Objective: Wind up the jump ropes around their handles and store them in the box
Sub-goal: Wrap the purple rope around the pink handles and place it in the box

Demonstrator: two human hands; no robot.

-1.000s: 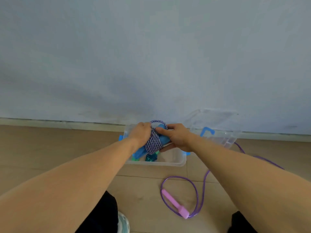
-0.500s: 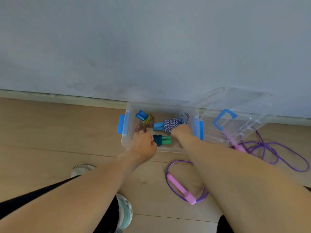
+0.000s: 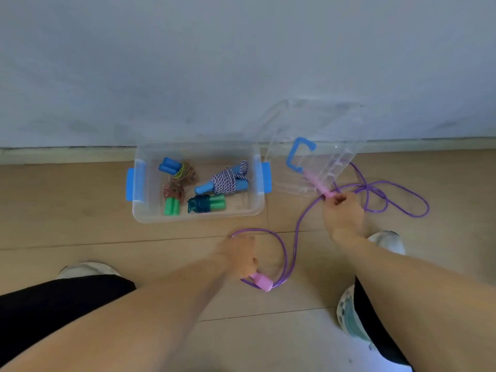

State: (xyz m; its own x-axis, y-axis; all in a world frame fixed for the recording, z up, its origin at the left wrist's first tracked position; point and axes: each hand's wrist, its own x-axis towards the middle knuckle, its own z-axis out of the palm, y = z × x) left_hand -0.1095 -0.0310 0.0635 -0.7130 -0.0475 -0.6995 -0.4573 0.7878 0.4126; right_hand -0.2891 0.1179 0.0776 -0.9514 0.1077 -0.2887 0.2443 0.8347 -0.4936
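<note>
A clear plastic box (image 3: 198, 214) with blue side latches stands on the floor by the wall. Inside lie several wound jump ropes, among them a blue-handled one with white-and-blue cord (image 3: 224, 182). A purple rope (image 3: 291, 253) with pink handles sprawls on the floor to the right. My left hand (image 3: 237, 257) is closed over the near pink handle (image 3: 261, 283). My right hand (image 3: 343, 213) grips the far pink handle (image 3: 320, 187), which lies partly under the box lid.
The clear lid (image 3: 316, 154) with a blue carry handle leans against the wall right of the box. My shoes (image 3: 386, 241) and legs frame the bottom of the view. Purple rope loops (image 3: 402, 200) spread out to the right on the wooden floor.
Both hands left the box after the blue-handled rope was laid in it. The left hand moved to the near pink handle, the right hand to the far one.
</note>
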